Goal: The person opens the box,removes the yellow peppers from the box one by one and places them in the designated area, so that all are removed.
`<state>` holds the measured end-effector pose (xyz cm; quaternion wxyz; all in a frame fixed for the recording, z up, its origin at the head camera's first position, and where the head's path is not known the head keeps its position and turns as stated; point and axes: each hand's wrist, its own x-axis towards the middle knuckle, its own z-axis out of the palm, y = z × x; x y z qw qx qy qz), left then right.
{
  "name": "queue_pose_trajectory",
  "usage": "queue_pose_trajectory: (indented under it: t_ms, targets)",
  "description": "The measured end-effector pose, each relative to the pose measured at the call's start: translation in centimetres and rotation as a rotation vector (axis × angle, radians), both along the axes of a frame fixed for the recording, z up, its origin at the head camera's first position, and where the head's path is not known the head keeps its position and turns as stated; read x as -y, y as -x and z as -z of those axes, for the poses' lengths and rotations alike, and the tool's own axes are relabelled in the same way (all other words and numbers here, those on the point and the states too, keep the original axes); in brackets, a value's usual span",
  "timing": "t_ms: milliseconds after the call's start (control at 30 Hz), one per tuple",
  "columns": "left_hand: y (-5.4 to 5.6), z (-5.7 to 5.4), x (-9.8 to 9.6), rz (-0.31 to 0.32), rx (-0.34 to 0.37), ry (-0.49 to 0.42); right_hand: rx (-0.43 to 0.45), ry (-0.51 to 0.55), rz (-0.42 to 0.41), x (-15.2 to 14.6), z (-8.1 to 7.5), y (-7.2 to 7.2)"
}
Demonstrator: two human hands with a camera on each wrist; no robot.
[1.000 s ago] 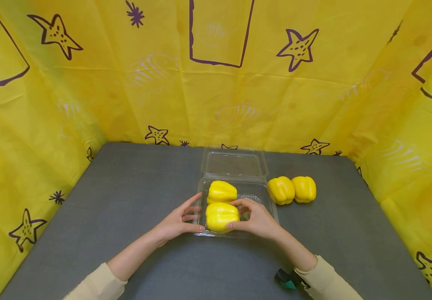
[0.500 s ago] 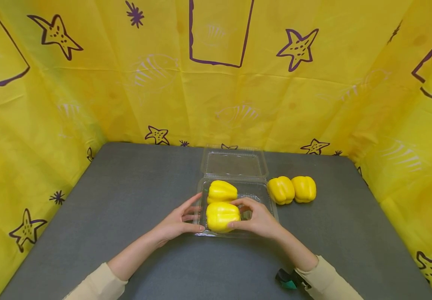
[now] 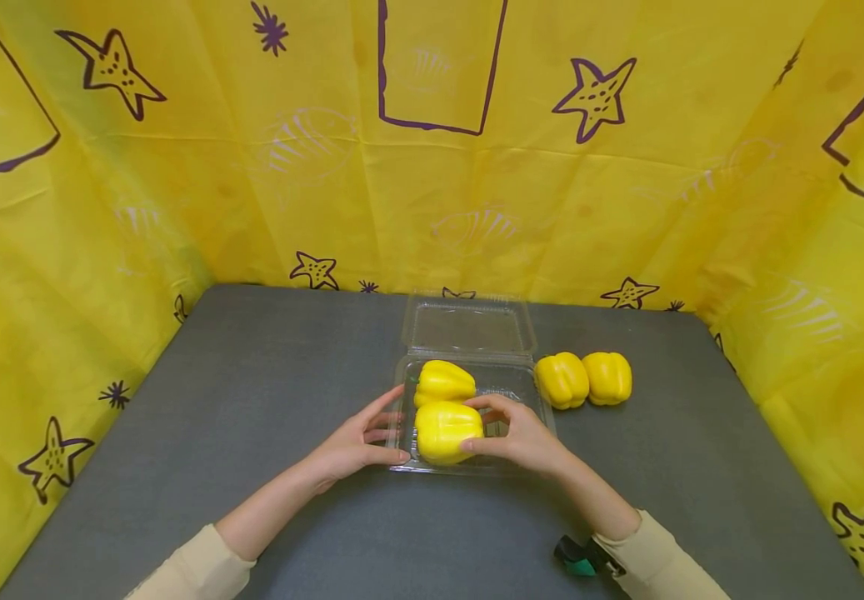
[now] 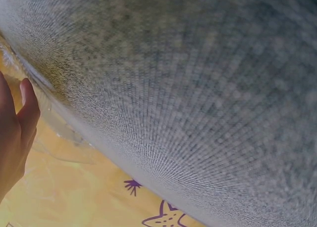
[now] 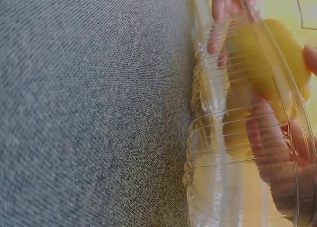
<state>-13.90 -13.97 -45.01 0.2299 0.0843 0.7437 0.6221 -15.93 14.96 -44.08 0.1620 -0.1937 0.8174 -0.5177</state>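
Note:
In the head view, an opened clear plastic clamshell box (image 3: 510,383) sits on the table, holding two yellow bell peppers. My right hand (image 3: 517,433) grips the right end of the front bell pepper (image 3: 446,432), thumb on its near side and fingers reaching behind. The back bell pepper (image 3: 445,382) lies just beyond it. My left hand (image 3: 357,442) is at the box's left side, its fairly straight fingers spread, thumb by the front-left corner. Through the ribbed clear wall, the right wrist view shows right-hand fingers (image 5: 270,133) beside the pepper.
Just right of the box, two more yellow bell peppers (image 3: 585,380) lie side by side. The hinged lid (image 3: 469,325) lies back toward the yellow patterned cloth (image 3: 432,183). Grey table (image 3: 274,350) surrounds the box, and a dark strap (image 3: 585,557) is at the right wrist.
My right hand and the front bell pepper have shifted slightly to the right inside the box. The left hand and the box stay where they were.

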Motion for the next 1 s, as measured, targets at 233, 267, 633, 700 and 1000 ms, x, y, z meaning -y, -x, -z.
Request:
queue_pose_trajectory:
  t_ms: [233, 267, 633, 700, 1000]
  targets:
    - [0.0, 0.0, 0.0, -0.007, 0.006, 0.008, 0.045, 0.057, -0.003, -0.3, 0.2, 0.2]
    - [0.0, -0.1, 0.0, -0.008, 0.006, 0.011, 0.052, 0.065, 0.000, -0.4, 0.2, 0.3]
    - [0.0, -0.1, 0.0, -0.001, 0.006, -0.005, 0.078, 0.122, -0.003, -0.7, -0.2, 0.3]
    - [-0.1, -0.1, 0.0, -0.001, 0.006, -0.007, 0.074, 0.131, -0.006, -0.8, -0.3, 0.3]
    - [-0.1, 0.0, 0.1, 0.005, -0.004, -0.014, 0.062, 0.126, 0.014, -1.1, -0.7, 0.0]
